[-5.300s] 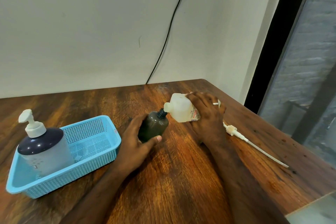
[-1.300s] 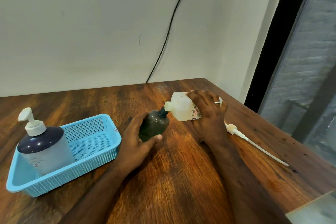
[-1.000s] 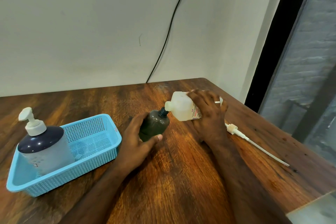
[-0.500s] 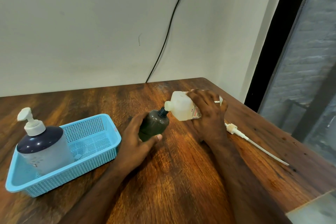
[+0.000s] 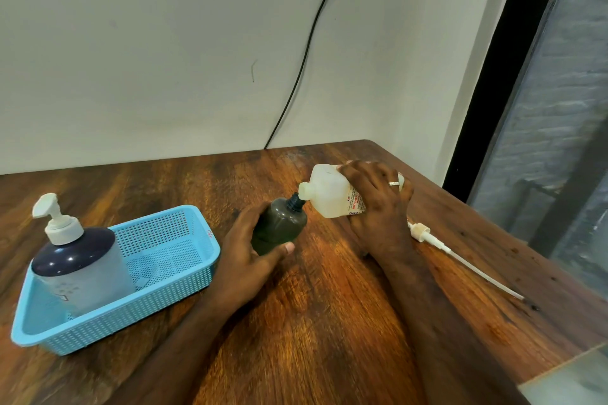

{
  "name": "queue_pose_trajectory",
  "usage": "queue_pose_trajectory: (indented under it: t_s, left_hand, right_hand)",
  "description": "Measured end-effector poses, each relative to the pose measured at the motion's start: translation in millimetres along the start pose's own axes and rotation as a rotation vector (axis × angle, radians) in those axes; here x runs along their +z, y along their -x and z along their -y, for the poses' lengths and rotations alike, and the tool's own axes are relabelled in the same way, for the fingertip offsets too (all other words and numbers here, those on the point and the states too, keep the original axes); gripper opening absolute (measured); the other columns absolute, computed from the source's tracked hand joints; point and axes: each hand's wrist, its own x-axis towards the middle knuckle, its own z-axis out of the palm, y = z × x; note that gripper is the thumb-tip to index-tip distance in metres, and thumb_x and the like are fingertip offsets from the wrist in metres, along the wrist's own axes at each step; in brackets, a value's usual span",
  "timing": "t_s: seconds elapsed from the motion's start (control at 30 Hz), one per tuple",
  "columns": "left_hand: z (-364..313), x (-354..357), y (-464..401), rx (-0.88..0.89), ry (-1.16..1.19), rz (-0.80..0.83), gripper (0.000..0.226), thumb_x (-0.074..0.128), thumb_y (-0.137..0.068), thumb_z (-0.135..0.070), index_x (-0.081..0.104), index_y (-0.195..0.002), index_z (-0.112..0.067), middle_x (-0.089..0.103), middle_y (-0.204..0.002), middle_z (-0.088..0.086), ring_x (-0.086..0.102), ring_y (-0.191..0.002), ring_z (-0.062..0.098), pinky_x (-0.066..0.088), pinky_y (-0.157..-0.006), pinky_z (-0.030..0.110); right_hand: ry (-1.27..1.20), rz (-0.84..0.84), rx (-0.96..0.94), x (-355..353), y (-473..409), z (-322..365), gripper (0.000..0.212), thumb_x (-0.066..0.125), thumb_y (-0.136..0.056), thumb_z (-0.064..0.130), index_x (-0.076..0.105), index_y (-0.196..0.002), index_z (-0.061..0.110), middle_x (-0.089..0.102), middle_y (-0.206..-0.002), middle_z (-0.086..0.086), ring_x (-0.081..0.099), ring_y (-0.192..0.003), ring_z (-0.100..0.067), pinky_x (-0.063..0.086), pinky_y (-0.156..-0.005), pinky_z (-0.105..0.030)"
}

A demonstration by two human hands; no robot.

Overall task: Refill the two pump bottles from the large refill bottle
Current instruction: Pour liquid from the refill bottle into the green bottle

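Note:
My left hand (image 5: 250,260) grips a small dark green bottle (image 5: 279,227) on the wooden table (image 5: 322,322), its open neck tilted to the right. My right hand (image 5: 378,204) holds the white refill bottle (image 5: 329,196) tipped on its side, its spout touching the dark bottle's neck. The dark bottle's pump with its long white tube (image 5: 460,260) lies on the table to the right of my right wrist. A second pump bottle (image 5: 77,266), with a dark top and white pump head, stands in the left end of a blue basket (image 5: 171,279).
A black cable (image 5: 302,52) runs down the white wall to the table's back edge. The table's right edge borders a dark window frame (image 5: 506,52). A pale surface (image 5: 575,378) shows at the lower right corner.
Almost nothing has changed. Both hands keep the same hold, with the refill bottle's spout at the dark bottle's neck. The view shifted only slightly.

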Motion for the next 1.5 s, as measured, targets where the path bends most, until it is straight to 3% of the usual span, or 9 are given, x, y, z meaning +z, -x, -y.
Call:
queue_pose_trajectory:
  t_s: [0.63, 0.73, 0.93, 1.1, 1.3, 1.5]
  left_hand:
    - [1.4, -0.2, 0.1, -0.023, -0.007, 0.01, 0.07, 0.083, -0.082, -0.025, 0.04, -0.127, -0.058, 0.047, -0.126, -0.035, 0.046, -0.114, -0.023, 0.043, -0.081, -0.001]
    - [1.7, 0.0, -0.2, -0.027, -0.004, 0.011, 0.069, 0.082, -0.082, -0.026, 0.042, -0.131, -0.053, 0.049, -0.128, -0.03, 0.048, -0.117, -0.016, 0.045, -0.085, 0.007]
    - [1.1, -0.7, 0.4, -0.024, -0.014, 0.014, 0.07, 0.082, -0.083, -0.026, 0.039, -0.131, -0.054, 0.045, -0.126, -0.036, 0.045, -0.114, -0.023, 0.043, -0.086, 0.009]
    - [-0.9, -0.9, 0.5, -0.021, -0.019, 0.017, 0.069, 0.082, -0.083, -0.024, 0.039, -0.125, -0.059, 0.044, -0.124, -0.037, 0.045, -0.112, -0.027, 0.043, -0.08, -0.001]
    - [0.6, -1.2, 0.8, -0.022, -0.017, 0.021, 0.069, 0.082, -0.083, -0.025, 0.041, -0.134, -0.048, 0.046, -0.126, -0.034, 0.046, -0.113, -0.023, 0.043, -0.081, 0.001]
    - [0.5, -1.0, 0.6, -0.016, -0.015, 0.018, 0.069, 0.082, -0.083, -0.024, 0.04, -0.129, -0.053, 0.047, -0.126, -0.033, 0.045, -0.113, -0.025, 0.041, -0.081, -0.004]
  right_hand:
    - [-0.004, -0.006, 0.009, 1.6, 0.3, 0.5, 0.075, 0.087, -0.074, 0.027, 0.05, -0.138, 0.036, 0.052, -0.148, 0.001, 0.038, -0.138, -0.028, 0.024, -0.108, -0.071]
    - [-0.006, 0.003, 0.008, 0.7, 0.5, 0.9, 0.073, 0.085, -0.075, 0.028, 0.051, -0.139, 0.036, 0.051, -0.148, 0.002, 0.037, -0.139, -0.027, 0.023, -0.109, -0.071]
    - [0.012, 0.028, 0.016, -0.9, -0.2, 2.0, 0.07, 0.085, -0.077, 0.029, 0.053, -0.14, 0.033, 0.051, -0.149, 0.002, 0.036, -0.14, -0.027, 0.022, -0.109, -0.071]
    - [0.014, 0.035, 0.025, -1.4, -0.2, 2.7, 0.071, 0.085, -0.077, 0.028, 0.054, -0.141, 0.033, 0.05, -0.15, 0.001, 0.035, -0.14, -0.026, 0.021, -0.111, -0.071]
    - [0.029, 0.039, 0.018, -1.2, -0.5, 1.8, 0.071, 0.084, -0.078, 0.029, 0.053, -0.141, 0.034, 0.049, -0.15, 0.002, 0.035, -0.141, -0.026, 0.021, -0.11, -0.07]
    - [0.021, 0.035, 0.018, -1.1, 0.4, 2.8, 0.071, 0.086, -0.077, 0.032, 0.052, -0.14, 0.035, 0.049, -0.15, 0.003, 0.035, -0.141, -0.026, 0.021, -0.11, -0.071]
